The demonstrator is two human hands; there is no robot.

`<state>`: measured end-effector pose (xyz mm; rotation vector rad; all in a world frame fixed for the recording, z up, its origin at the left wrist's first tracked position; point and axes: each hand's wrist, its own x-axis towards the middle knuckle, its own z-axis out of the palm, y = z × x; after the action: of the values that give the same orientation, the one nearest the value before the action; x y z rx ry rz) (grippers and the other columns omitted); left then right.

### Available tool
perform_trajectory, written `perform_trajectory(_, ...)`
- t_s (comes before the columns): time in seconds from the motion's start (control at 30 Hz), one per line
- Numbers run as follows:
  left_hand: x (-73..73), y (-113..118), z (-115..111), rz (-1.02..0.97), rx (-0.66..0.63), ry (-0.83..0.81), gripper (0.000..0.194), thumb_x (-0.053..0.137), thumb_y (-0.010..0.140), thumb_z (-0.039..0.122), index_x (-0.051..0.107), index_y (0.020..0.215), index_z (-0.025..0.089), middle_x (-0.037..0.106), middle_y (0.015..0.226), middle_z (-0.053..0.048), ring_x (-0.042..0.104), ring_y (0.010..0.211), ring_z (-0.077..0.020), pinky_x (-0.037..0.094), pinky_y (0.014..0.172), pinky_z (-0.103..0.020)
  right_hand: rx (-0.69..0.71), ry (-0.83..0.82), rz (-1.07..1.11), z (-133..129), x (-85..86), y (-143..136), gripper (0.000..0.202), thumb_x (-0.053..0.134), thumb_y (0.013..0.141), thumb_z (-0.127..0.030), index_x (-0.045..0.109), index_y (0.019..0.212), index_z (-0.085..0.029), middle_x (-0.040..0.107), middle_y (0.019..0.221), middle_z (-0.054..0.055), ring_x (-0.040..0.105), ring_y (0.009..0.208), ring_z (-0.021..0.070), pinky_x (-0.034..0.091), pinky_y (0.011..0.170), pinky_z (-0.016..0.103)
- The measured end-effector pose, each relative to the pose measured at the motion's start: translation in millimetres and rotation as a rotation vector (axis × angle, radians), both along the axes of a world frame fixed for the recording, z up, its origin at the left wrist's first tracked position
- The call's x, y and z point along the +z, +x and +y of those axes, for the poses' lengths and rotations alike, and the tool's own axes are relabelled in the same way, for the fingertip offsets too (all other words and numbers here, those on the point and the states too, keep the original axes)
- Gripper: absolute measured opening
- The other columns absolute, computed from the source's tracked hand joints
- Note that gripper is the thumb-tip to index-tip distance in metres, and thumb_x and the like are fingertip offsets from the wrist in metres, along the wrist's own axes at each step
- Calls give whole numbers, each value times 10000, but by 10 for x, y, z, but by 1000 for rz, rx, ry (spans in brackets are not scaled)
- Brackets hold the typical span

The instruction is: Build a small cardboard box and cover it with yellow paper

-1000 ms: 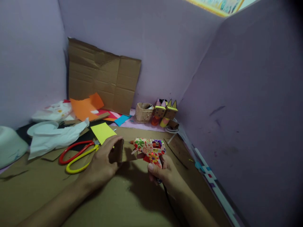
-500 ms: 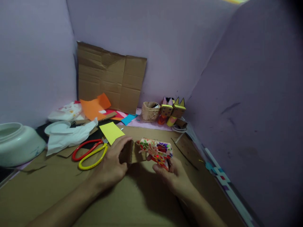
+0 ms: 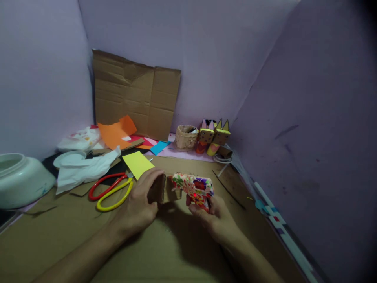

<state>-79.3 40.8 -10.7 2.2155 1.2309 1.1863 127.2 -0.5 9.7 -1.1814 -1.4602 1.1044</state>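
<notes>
In the middle of the view my left hand [image 3: 140, 204] grips a small folded cardboard piece [image 3: 172, 193] between thumb and fingers. My right hand [image 3: 216, 218] is wrapped round the handle of a flower-patterned glue gun [image 3: 190, 184], which has a small red light on its side. The gun points left, and its nozzle is at the upper part of the cardboard piece; whether they touch I cannot tell. Scissors with one red and one yellow handle [image 3: 114, 201] lie left of my left hand. A yellow paper [image 3: 138, 164] lies just behind them.
A white ceramic pot [image 3: 28, 182] stands at the left, near crumpled white tissue [image 3: 85, 173]. Orange paper [image 3: 113, 135] lies before a leaning cardboard sheet [image 3: 137, 94]. Farther back are a small basket [image 3: 186, 139] and two eared cardboard figures [image 3: 220, 137]. Thin strips run along the right edge.
The glue gun has shifted very slightly left against the cardboard piece. Both hands keep their holds. The whole view has shifted a little.
</notes>
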Motion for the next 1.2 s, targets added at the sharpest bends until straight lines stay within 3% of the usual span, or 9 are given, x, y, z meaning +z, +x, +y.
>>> perform_trajectory(0.23, 5, 0, -7, -6, 4, -15, 634, 596, 660, 80, 446, 1253, 246, 499, 1303, -76, 491, 1191, -272, 466, 966, -448, 5, -6, 48, 11, -7, -18, 133, 626, 690, -278, 602, 766, -170, 560, 672, -2, 478, 607, 133, 398, 590, 249)
perform_trajectory(0.57, 7, -4, -4, 4, -1, -6, 666, 541, 639, 25, 428, 1257, 248, 496, 1302, -82, 478, 1199, -288, 449, 975, -489, -8, -11, 55, 5, -23, -13, 137, 634, 689, -275, 602, 777, -176, 539, 653, -9, 439, 579, 120, 352, 541, 235)
perform_trajectory(0.77, 43, -6, -1, 4, -1, 9, 634, 512, 643, 10, 428, 1236, 221, 493, 1288, -88, 457, 1218, -260, 380, 1041, -486, -10, -8, 62, 11, -24, -8, 208, 637, 688, -267, 628, 880, -187, 575, 703, 0, 468, 606, 136, 377, 575, 250)
perform_trajectory(1.0, 24, -13, -5, 9, 0, 16, 634, 513, 648, 16, 424, 1242, 219, 481, 1297, -82, 446, 1227, -250, 374, 1053, -461, -68, -36, 68, 17, -38, 3, 198, 673, 648, -302, 596, 774, -169, 525, 644, -14, 428, 575, 122, 345, 538, 241)
perform_trajectory(1.2, 13, -22, 13, 16, 23, 22, 640, 529, 648, 19, 424, 1241, 237, 492, 1293, -77, 467, 1205, -276, 387, 1037, -498, -16, -17, 72, 23, -13, 8, 206, 673, 668, -338, 624, 766, -163, 550, 638, -2, 411, 518, 102, 309, 466, 222)
